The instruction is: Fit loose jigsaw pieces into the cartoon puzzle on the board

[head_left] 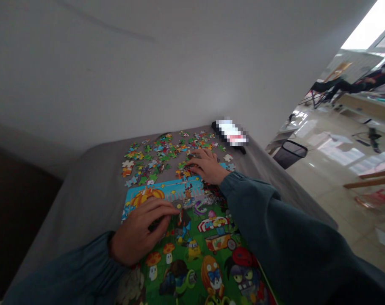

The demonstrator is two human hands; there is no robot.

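A colourful cartoon jigsaw puzzle, mostly joined, lies in front of me on a grey cloth. My left hand rests on its left side, below the orange pumpkin picture. Thumb and fingertips come together there near a round grey patch; anything between them is too small or hidden to make out. Beyond the puzzle's top edge, my right hand reaches among loose puzzle pieces, its fingers bent and spaced apart. The fingertips are at several pieces, and no piece is plainly gripped. My right sleeve covers part of the puzzle's right edge.
A phone with a lit, blurred screen lies at the far right corner of the grey-covered surface. A pale wall rises behind it. On the floor to the right stands a dark mesh bin; desks and a person's dark sleeve are farther back.
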